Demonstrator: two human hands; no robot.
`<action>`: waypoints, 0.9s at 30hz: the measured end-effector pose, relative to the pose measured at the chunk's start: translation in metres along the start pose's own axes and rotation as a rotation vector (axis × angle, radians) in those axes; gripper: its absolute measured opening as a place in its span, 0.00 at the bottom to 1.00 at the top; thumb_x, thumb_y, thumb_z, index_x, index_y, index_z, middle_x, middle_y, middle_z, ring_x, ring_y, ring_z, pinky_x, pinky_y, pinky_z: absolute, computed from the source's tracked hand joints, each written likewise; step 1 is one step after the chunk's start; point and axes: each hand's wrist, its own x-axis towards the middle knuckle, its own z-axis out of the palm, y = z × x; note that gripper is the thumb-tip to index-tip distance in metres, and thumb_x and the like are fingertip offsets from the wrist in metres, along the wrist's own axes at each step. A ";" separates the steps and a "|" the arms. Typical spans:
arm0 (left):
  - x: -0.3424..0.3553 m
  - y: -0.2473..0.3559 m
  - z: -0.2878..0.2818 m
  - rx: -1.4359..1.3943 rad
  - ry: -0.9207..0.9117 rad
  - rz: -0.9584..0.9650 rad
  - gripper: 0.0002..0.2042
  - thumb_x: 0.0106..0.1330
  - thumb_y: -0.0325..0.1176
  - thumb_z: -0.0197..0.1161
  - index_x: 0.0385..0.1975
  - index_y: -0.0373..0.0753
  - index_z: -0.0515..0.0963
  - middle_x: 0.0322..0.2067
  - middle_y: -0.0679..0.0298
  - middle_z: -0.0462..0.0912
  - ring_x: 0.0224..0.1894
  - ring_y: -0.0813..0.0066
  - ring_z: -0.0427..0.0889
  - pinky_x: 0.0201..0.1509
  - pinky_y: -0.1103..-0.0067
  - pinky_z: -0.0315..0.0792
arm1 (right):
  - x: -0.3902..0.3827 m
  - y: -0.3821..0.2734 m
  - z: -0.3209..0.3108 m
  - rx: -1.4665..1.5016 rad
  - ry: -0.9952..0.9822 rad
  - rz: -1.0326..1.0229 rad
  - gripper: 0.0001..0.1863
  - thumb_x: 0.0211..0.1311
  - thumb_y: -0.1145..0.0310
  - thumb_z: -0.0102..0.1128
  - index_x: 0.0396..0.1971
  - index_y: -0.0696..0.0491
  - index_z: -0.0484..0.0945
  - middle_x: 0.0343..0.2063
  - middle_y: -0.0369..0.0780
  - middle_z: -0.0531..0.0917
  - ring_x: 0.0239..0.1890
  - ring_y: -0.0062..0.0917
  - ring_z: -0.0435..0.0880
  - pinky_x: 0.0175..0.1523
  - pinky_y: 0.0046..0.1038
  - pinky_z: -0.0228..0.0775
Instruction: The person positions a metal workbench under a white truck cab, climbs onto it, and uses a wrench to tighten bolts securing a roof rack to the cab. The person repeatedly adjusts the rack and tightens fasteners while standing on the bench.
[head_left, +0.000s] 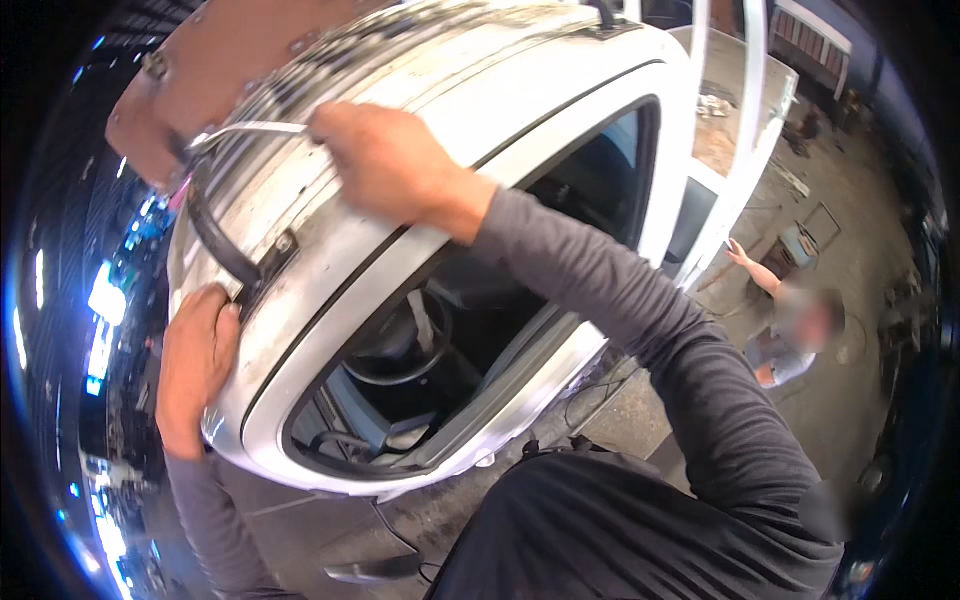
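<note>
A white vehicle cab point(580, 120) stands on the workshop floor point(850, 215). Over its roof point(540, 75), the right hand point(378, 165) clasps a slim metal rod point(265, 127); the left hand point(200, 350) rests near a curved black bar point(218, 240), though whether it grips anything, I cannot tell.

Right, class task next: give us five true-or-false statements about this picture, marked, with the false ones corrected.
1. The right hand grips a slim, pale bar. True.
2. A steering wheel shows inside the cab. True.
3. The left hand is on the steering wheel. False: it is outside, at the cab's upper edge.
4. The cab is red. False: it is white.
5. Another person appears at the picture's right. True.
</note>
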 end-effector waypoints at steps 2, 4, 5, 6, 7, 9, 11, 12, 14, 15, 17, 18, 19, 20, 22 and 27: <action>0.012 -0.008 -0.013 0.033 -0.147 0.046 0.13 0.70 0.36 0.51 0.32 0.31 0.75 0.36 0.41 0.79 0.43 0.40 0.78 0.47 0.57 0.70 | 0.006 0.014 0.002 0.043 -0.015 0.011 0.10 0.61 0.79 0.56 0.42 0.55 0.77 0.33 0.49 0.83 0.38 0.49 0.83 0.42 0.43 0.76; 0.023 -0.007 -0.014 -0.016 -0.198 0.025 0.15 0.69 0.39 0.52 0.29 0.31 0.74 0.32 0.41 0.80 0.38 0.39 0.79 0.45 0.55 0.70 | 0.008 0.029 -0.010 0.056 -0.012 -0.002 0.09 0.65 0.77 0.55 0.43 0.55 0.78 0.33 0.50 0.84 0.37 0.50 0.84 0.41 0.42 0.75; 0.029 -0.003 -0.008 -0.077 -0.191 0.003 0.16 0.69 0.40 0.52 0.28 0.31 0.74 0.30 0.41 0.80 0.36 0.39 0.79 0.44 0.54 0.70 | 0.010 0.037 -0.016 0.013 -0.014 -0.012 0.08 0.67 0.76 0.55 0.44 0.55 0.78 0.33 0.51 0.84 0.36 0.50 0.84 0.40 0.42 0.75; 0.028 -0.004 -0.006 -0.102 -0.169 -0.022 0.16 0.69 0.40 0.52 0.29 0.31 0.75 0.29 0.42 0.80 0.35 0.39 0.80 0.43 0.54 0.70 | 0.013 0.034 -0.021 0.042 -0.020 0.021 0.07 0.68 0.76 0.55 0.43 0.55 0.78 0.32 0.50 0.84 0.35 0.49 0.84 0.39 0.41 0.75; 0.022 -0.005 -0.007 -0.121 -0.145 -0.045 0.16 0.69 0.41 0.52 0.30 0.32 0.76 0.29 0.42 0.81 0.34 0.39 0.80 0.43 0.54 0.71 | 0.014 0.029 -0.022 0.071 -0.024 0.055 0.07 0.68 0.75 0.56 0.43 0.55 0.78 0.32 0.50 0.84 0.33 0.48 0.83 0.39 0.40 0.74; 0.013 -0.001 -0.004 -0.116 -0.146 -0.181 0.17 0.69 0.42 0.52 0.31 0.32 0.78 0.30 0.42 0.82 0.36 0.40 0.81 0.44 0.55 0.72 | 0.013 0.021 -0.018 0.082 -0.023 0.028 0.07 0.69 0.75 0.55 0.44 0.55 0.78 0.30 0.49 0.84 0.31 0.46 0.83 0.38 0.38 0.74; 0.014 0.009 -0.006 -0.079 -0.143 -0.273 0.18 0.70 0.43 0.52 0.31 0.32 0.80 0.31 0.43 0.84 0.37 0.40 0.82 0.45 0.56 0.73 | 0.012 0.021 -0.017 0.084 -0.016 0.028 0.07 0.69 0.74 0.55 0.44 0.55 0.78 0.30 0.48 0.84 0.30 0.45 0.83 0.37 0.37 0.74; 0.014 0.014 -0.009 -0.041 -0.141 -0.313 0.18 0.70 0.43 0.52 0.32 0.32 0.81 0.31 0.43 0.84 0.37 0.41 0.82 0.45 0.56 0.73 | 0.012 0.021 -0.016 0.096 -0.014 0.037 0.07 0.69 0.74 0.55 0.44 0.55 0.78 0.29 0.48 0.84 0.29 0.44 0.83 0.37 0.37 0.74; 0.024 0.024 -0.013 0.013 -0.206 -0.351 0.18 0.72 0.44 0.52 0.35 0.33 0.80 0.33 0.44 0.84 0.40 0.42 0.82 0.48 0.56 0.74 | 0.013 0.024 -0.021 0.116 -0.022 0.071 0.06 0.68 0.74 0.55 0.42 0.55 0.78 0.30 0.50 0.85 0.33 0.51 0.84 0.38 0.45 0.74; 0.025 0.026 -0.016 0.038 -0.214 -0.305 0.18 0.73 0.43 0.52 0.37 0.33 0.80 0.34 0.44 0.84 0.41 0.42 0.82 0.49 0.56 0.73 | 0.013 0.024 -0.023 0.134 -0.039 0.092 0.06 0.68 0.74 0.55 0.42 0.55 0.78 0.30 0.50 0.85 0.34 0.51 0.84 0.38 0.45 0.74; 0.021 0.029 -0.022 0.092 -0.234 -0.216 0.17 0.74 0.43 0.51 0.39 0.33 0.78 0.36 0.44 0.83 0.44 0.41 0.81 0.51 0.56 0.73 | 0.012 0.025 -0.029 0.177 -0.073 0.136 0.06 0.68 0.74 0.55 0.42 0.55 0.78 0.30 0.50 0.85 0.34 0.51 0.84 0.38 0.44 0.74; 0.022 0.023 -0.021 0.061 -0.230 -0.152 0.17 0.75 0.43 0.51 0.40 0.33 0.78 0.36 0.44 0.82 0.44 0.41 0.80 0.51 0.55 0.72 | 0.012 0.026 -0.029 0.194 -0.069 0.134 0.06 0.68 0.74 0.56 0.42 0.55 0.78 0.31 0.50 0.85 0.34 0.51 0.84 0.38 0.43 0.74; 0.018 0.015 -0.023 0.039 -0.225 -0.095 0.16 0.75 0.42 0.51 0.41 0.33 0.77 0.37 0.43 0.81 0.45 0.41 0.80 0.52 0.55 0.72 | 0.013 0.024 -0.031 0.212 -0.074 0.148 0.06 0.68 0.74 0.56 0.42 0.55 0.78 0.31 0.50 0.85 0.34 0.51 0.84 0.38 0.43 0.74; 0.017 0.010 -0.024 0.017 -0.220 -0.038 0.16 0.75 0.42 0.50 0.42 0.33 0.76 0.37 0.43 0.81 0.46 0.41 0.80 0.52 0.54 0.72 | 0.013 0.022 -0.033 0.230 -0.080 0.161 0.06 0.68 0.74 0.56 0.42 0.55 0.79 0.31 0.51 0.85 0.34 0.51 0.84 0.38 0.43 0.74; 0.018 0.004 -0.026 0.004 -0.282 -0.035 0.16 0.75 0.41 0.50 0.41 0.33 0.77 0.37 0.43 0.81 0.46 0.40 0.80 0.52 0.54 0.72 | 0.012 0.019 -0.030 0.271 -0.065 0.156 0.06 0.68 0.74 0.56 0.42 0.55 0.79 0.32 0.51 0.85 0.35 0.51 0.84 0.39 0.42 0.74; 0.027 0.007 -0.018 -0.018 -0.350 -0.160 0.17 0.75 0.41 0.51 0.41 0.32 0.79 0.37 0.40 0.83 0.43 0.39 0.81 0.50 0.53 0.72 | 0.011 0.026 -0.032 0.350 -0.100 0.201 0.09 0.69 0.77 0.53 0.45 0.55 0.80 0.30 0.48 0.83 0.30 0.33 0.81 0.41 0.30 0.73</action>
